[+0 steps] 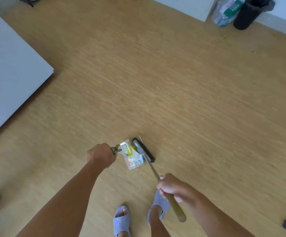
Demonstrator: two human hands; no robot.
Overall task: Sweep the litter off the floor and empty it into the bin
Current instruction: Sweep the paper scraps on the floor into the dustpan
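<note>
Your left hand (100, 155) grips the dustpan (133, 155) handle; your right hand (172, 186) is clenched on the broom (145, 152) (litter (131, 150) inside the pan), bin (249, 13) well apart.

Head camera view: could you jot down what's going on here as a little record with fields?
left hand: closed on the dustpan handle
dustpan: clear, near the floor, holds litter
litter: yellow and white scraps in the pan
right hand: gripping the broom handle
broom: dark head against the pan's far edge
bin: black, lined, far right by the wall
floor: wood-look, mostly bare
</note>
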